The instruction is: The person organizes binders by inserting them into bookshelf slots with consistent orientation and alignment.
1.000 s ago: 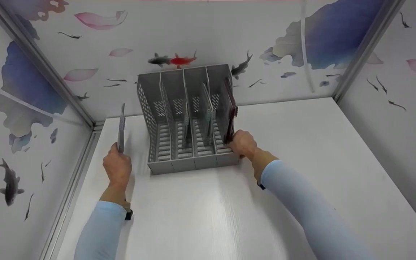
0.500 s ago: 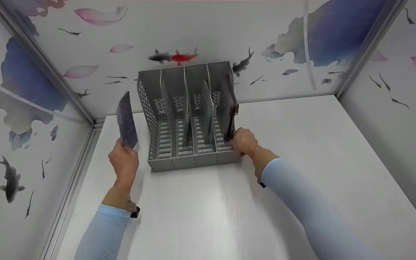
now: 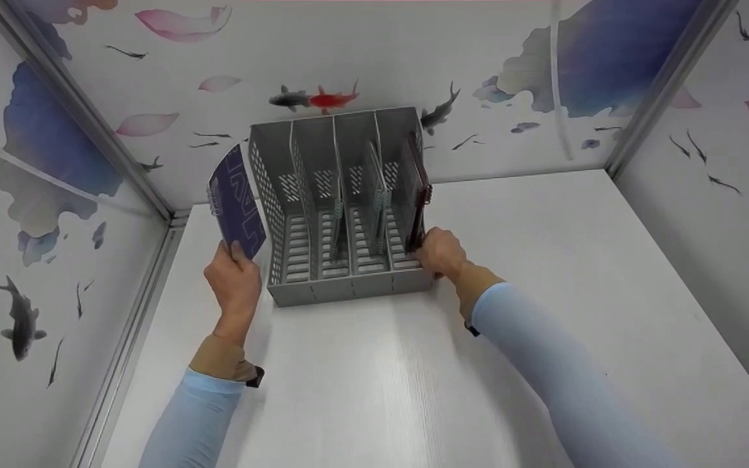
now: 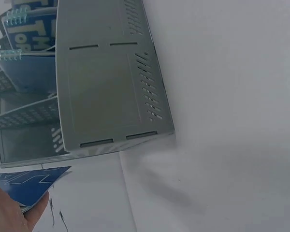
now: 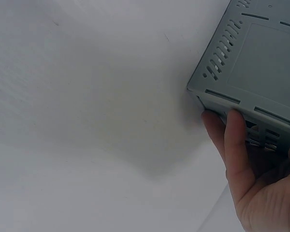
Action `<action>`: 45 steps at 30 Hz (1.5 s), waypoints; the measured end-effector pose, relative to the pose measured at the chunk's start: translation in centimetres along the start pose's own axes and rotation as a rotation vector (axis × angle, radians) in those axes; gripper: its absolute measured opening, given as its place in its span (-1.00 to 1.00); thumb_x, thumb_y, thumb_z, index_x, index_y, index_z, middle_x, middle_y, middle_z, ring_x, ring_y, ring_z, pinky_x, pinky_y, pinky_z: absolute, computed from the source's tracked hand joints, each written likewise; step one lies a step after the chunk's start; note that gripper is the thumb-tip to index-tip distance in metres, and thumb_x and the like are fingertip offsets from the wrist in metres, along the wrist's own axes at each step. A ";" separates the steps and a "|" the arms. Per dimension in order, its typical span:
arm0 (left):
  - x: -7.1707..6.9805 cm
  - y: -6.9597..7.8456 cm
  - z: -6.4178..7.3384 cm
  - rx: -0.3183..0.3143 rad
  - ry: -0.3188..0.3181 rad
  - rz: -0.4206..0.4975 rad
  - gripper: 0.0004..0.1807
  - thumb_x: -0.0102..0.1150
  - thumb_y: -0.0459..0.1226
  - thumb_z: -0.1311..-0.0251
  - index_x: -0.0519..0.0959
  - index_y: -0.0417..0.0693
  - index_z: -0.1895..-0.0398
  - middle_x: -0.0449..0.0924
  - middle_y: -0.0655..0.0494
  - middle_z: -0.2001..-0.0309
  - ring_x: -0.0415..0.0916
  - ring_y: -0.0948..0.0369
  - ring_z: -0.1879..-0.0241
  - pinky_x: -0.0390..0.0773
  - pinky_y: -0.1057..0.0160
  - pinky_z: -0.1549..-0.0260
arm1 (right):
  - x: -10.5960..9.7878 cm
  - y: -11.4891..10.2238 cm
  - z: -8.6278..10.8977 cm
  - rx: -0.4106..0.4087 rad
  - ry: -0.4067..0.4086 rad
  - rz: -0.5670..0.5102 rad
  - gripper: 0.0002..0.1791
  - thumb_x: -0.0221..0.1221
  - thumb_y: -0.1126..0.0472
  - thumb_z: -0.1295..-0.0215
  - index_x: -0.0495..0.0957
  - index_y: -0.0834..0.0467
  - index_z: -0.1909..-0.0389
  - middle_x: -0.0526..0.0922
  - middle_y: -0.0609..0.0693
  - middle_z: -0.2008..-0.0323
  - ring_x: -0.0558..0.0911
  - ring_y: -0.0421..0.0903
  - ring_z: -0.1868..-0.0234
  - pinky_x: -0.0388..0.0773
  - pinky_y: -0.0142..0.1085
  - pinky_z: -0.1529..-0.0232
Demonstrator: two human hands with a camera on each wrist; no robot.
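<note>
My left hand (image 3: pixel 235 279) pinches a dark blue spiral notebook (image 3: pixel 238 201) by its lower end, holding it upright just left of the grey file organizer (image 3: pixel 352 286). The cover, with pale outlined letters, faces partly toward the head camera; in the left wrist view the notebook (image 4: pixel 26 186) shows beside the organizer's end wall. My right hand (image 3: pixel 443 253) grips the organizer's right side wall near the front corner. Its fingers (image 5: pixel 237 140) lie against the outside in the right wrist view. A dark red spiral notebook (image 3: pixel 416 188) stands in the rightmost compartment.
Thin spiral notebooks, one of them teal-edged (image 3: pixel 378 201), stand in the two middle compartments. The organizer sits on a white table (image 3: pixel 361 377) near the back wall (image 3: pixel 374 52). Printed side panels with metal rails (image 3: pixel 88 123) enclose the table.
My left hand has moved right and slightly up toward the organizer, turning the notebook from edge-on so its cover shows. The right hand keeps its grip at the organizer's corner.
</note>
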State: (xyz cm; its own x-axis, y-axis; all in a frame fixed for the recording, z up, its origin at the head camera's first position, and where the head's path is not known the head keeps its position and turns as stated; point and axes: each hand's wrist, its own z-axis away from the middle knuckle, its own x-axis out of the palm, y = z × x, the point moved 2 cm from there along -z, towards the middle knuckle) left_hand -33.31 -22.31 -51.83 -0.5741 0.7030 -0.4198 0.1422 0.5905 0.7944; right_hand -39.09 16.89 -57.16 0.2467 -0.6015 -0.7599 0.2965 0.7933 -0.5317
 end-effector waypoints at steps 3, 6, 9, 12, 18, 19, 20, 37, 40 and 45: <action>0.2 0.9 0.5 0.015 0.006 0.037 -0.59 0.01 -0.26 -0.75 0.67 -0.51 -0.19 0.82 -0.47 -0.08 0.82 -0.36 -0.15 0.74 -0.33 -0.15 | -0.6 -1.0 1.6 -0.007 0.007 0.024 -0.75 0.15 0.18 -0.62 0.64 0.28 -0.07 0.71 0.13 0.14 0.77 0.01 0.31 0.78 -0.21 0.37; 0.5 1.7 1.1 0.038 0.005 0.075 -0.59 0.02 -0.26 -0.74 0.67 -0.51 -0.22 0.82 -0.46 -0.09 0.83 -0.34 -0.16 0.75 -0.31 -0.16 | -0.6 -1.1 1.8 -0.018 0.008 0.028 -0.78 0.15 0.20 -0.61 0.64 0.26 -0.02 0.70 0.10 0.19 0.73 -0.04 0.39 0.78 -0.23 0.39; 1.0 2.5 1.6 0.069 -0.001 0.102 -0.60 0.04 -0.28 -0.74 0.67 -0.50 -0.23 0.83 -0.44 -0.09 0.84 -0.32 -0.15 0.77 -0.30 -0.13 | -0.6 -1.1 1.8 -0.019 0.003 0.015 -0.83 0.14 0.21 -0.60 0.63 0.23 0.05 0.68 0.08 0.25 0.71 -0.08 0.47 0.81 -0.20 0.35; 1.7 3.0 2.0 0.096 -0.003 0.116 -0.63 0.04 -0.31 -0.73 0.68 -0.49 -0.22 0.84 -0.44 -0.08 0.85 -0.31 -0.12 0.78 -0.30 -0.09 | -0.6 -1.1 1.8 -0.027 -0.002 0.003 -0.84 0.16 0.20 -0.60 0.62 0.22 0.09 0.66 0.07 0.27 0.71 -0.09 0.49 0.84 -0.16 0.32; 3.3 3.7 3.0 0.122 -0.036 0.126 -0.65 0.03 -0.33 -0.73 0.68 -0.46 -0.23 0.84 -0.42 -0.09 0.86 -0.29 -0.14 0.78 -0.29 -0.08 | -0.5 -1.1 2.1 -0.052 0.003 -0.013 -0.76 0.20 0.16 -0.60 0.64 0.27 -0.02 0.64 0.07 0.21 0.72 -0.03 0.37 0.80 -0.21 0.38; 3.6 3.8 3.1 0.122 -0.041 0.125 -0.65 0.02 -0.34 -0.73 0.67 -0.46 -0.23 0.84 -0.41 -0.09 0.86 -0.29 -0.14 0.78 -0.28 -0.09 | -0.5 -1.1 2.1 -0.054 0.003 -0.016 -0.74 0.20 0.16 -0.61 0.64 0.28 -0.05 0.64 0.08 0.20 0.72 -0.02 0.34 0.80 -0.22 0.39; 3.8 3.9 3.3 0.121 -0.047 0.122 -0.65 0.02 -0.34 -0.73 0.67 -0.46 -0.24 0.84 -0.41 -0.10 0.86 -0.28 -0.15 0.79 -0.28 -0.10 | -0.5 -1.1 2.1 -0.055 0.004 -0.018 -0.74 0.19 0.16 -0.61 0.64 0.28 -0.07 0.64 0.08 0.19 0.72 -0.01 0.33 0.79 -0.23 0.40; 9.5 5.6 2.6 0.038 -0.171 0.047 -0.67 0.00 -0.26 -0.77 0.67 -0.36 -0.02 0.84 -0.32 0.05 0.82 -0.20 0.08 0.74 -0.21 0.04 | -0.8 -1.1 1.6 -0.016 0.001 0.001 -0.75 0.14 0.20 -0.62 0.65 0.30 -0.05 0.72 0.14 0.15 0.78 -0.02 0.41 0.81 -0.23 0.39; 10.6 5.7 2.5 0.037 -0.189 0.026 -0.67 0.00 -0.27 -0.76 0.69 -0.37 -0.02 0.82 -0.30 0.13 0.73 -0.16 0.20 0.69 -0.21 0.11 | -0.7 -1.0 1.4 -0.013 0.014 0.015 -0.71 0.14 0.19 -0.61 0.66 0.33 -0.07 0.77 0.21 0.09 0.79 -0.02 0.45 0.82 -0.20 0.40; 11.9 5.6 2.6 0.050 -0.214 0.021 -0.67 -0.01 -0.28 -0.75 0.69 -0.36 -0.02 0.79 -0.27 0.19 0.59 -0.04 0.27 0.63 -0.14 0.15 | -0.5 -1.0 1.4 -0.002 0.018 0.011 -0.71 0.15 0.18 -0.62 0.65 0.33 -0.09 0.76 0.20 0.08 0.77 -0.02 0.44 0.87 -0.09 0.27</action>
State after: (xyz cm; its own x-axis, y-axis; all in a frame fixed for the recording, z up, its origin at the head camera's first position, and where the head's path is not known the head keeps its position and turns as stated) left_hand -37.26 -9.67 -53.52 -0.3874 0.7802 -0.4911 0.1955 0.5901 0.7833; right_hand -38.25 16.26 -55.69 0.2333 -0.5910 -0.7722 0.2919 0.8001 -0.5241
